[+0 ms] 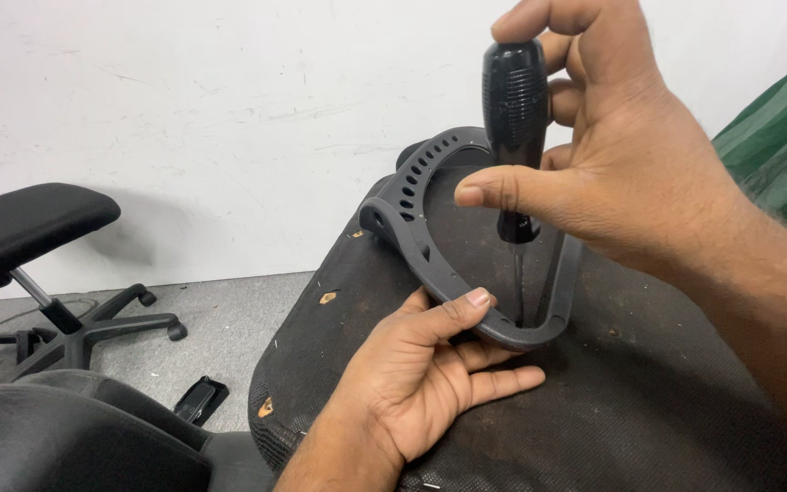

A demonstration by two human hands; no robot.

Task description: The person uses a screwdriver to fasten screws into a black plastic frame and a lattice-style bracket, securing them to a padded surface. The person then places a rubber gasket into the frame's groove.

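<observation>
My right hand [630, 155] grips the black ribbed handle of a screwdriver [515, 109], held upright with its shaft going down into the base of a dark grey looped chair armrest [412, 214]. The armrest stands on the underside of an overturned black office chair seat [612, 401]. My left hand [421, 378] rests palm-up on the seat, its thumb pressed on the armrest's lower rim and its fingers under it. The screwdriver tip is hidden inside the armrest base.
Another office chair [38, 237] with a wheeled star base stands at the left on a grey floor. A black padded part [75, 437] sits at the bottom left, with a small black piece [200, 398] on the floor. White wall behind; green fabric [781, 137] at right.
</observation>
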